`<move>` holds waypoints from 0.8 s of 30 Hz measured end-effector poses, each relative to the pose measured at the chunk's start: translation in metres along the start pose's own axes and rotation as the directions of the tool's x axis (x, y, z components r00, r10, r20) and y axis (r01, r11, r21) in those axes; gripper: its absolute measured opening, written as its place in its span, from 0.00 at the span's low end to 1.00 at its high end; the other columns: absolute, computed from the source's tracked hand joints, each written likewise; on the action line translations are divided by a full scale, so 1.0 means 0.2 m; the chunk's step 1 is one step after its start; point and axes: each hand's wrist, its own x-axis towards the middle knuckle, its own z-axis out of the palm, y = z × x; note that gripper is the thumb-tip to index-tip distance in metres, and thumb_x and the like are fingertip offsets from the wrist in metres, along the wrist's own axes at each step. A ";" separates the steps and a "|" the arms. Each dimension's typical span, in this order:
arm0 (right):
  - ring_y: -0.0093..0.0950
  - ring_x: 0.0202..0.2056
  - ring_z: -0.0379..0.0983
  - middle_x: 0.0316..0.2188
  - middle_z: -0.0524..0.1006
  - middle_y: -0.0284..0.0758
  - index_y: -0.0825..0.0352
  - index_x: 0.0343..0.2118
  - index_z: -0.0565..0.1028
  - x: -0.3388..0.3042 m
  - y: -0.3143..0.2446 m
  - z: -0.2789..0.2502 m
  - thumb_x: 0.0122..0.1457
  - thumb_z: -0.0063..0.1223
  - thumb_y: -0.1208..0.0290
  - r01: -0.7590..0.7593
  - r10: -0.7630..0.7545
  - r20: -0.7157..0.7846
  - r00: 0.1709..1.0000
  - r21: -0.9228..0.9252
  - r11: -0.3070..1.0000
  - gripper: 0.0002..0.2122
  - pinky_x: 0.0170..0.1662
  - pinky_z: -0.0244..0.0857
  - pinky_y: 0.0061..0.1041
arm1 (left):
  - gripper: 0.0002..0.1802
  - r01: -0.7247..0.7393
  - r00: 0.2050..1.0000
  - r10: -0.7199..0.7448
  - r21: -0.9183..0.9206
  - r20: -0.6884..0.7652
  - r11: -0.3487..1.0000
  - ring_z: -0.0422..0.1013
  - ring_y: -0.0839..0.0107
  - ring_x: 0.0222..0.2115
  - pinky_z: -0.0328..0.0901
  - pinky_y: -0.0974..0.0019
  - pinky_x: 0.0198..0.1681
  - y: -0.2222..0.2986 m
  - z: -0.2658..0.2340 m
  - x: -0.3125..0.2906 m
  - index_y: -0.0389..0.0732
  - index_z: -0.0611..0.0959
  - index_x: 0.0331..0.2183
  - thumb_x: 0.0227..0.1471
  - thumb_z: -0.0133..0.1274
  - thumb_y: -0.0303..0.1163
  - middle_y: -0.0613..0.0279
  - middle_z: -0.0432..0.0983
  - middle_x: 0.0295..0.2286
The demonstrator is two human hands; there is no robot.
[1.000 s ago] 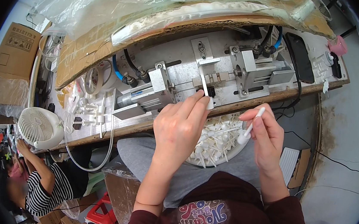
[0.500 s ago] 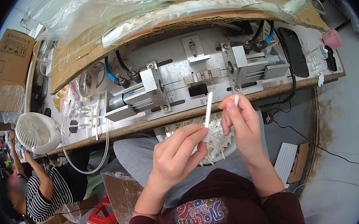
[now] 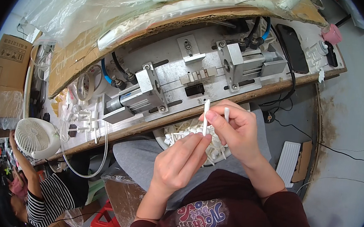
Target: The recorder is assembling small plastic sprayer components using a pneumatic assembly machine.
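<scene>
My left hand (image 3: pixel 176 164) pinches the lower end of a slim white plastic stick (image 3: pixel 207 108), which stands nearly upright over my lap. Closed around the upper part of that stick are the thumb and forefinger of my right hand (image 3: pixel 242 134). A second small white plastic piece (image 3: pixel 226 113) pokes up between the right hand's fingers. Below both hands a round white basin (image 3: pixel 158 138) rests on my lap, heaped with similar white plastic parts (image 3: pixel 180 135). The hands partly cover this heap.
Beyond my hands, a metal clamping fixture (image 3: pixel 198 75) with two air cylinders sits on the bench. A cardboard sheet (image 3: pixel 75 66) arches over its back. A white fan (image 3: pixel 37 137) stands left, a black phone (image 3: pixel 292 47) right. A person in a striped shirt (image 3: pixel 53 197) works at left.
My right hand has moved left and now grips the upright stick's upper part, still carrying the small white piece. The left hand keeps its hold. The person at left has shifted.
</scene>
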 end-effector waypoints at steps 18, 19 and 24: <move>0.08 0.17 0.61 0.23 0.77 0.29 0.73 0.39 0.79 0.00 0.02 -0.01 0.62 0.57 0.71 -0.086 0.068 0.096 0.993 0.194 0.977 0.09 0.21 0.53 0.12 | 0.20 0.133 0.991 -0.135 -0.090 -0.019 0.987 0.78 0.66 0.31 0.73 0.67 0.32 0.02 -0.03 -0.02 0.37 0.87 0.35 0.33 0.64 0.15 0.58 0.80 0.34; 0.08 0.17 0.62 0.24 0.77 0.29 0.73 0.40 0.79 0.00 0.02 0.00 0.61 0.58 0.72 -0.026 0.017 0.070 0.997 0.124 0.992 0.09 0.22 0.54 0.12 | 0.20 0.116 0.993 -0.117 -0.066 -0.002 0.991 0.78 0.66 0.31 0.73 0.67 0.32 0.02 -0.03 -0.02 0.37 0.87 0.35 0.32 0.64 0.14 0.58 0.79 0.33; 0.09 0.20 0.65 0.24 0.77 0.29 0.73 0.36 0.80 0.01 -0.02 -0.02 0.61 0.58 0.74 -0.120 0.112 0.086 0.990 0.088 0.989 0.07 0.24 0.58 0.12 | 0.21 0.128 0.992 -0.129 -0.067 -0.008 0.989 0.78 0.66 0.30 0.73 0.67 0.31 0.03 -0.03 -0.03 0.37 0.87 0.35 0.32 0.64 0.15 0.58 0.79 0.33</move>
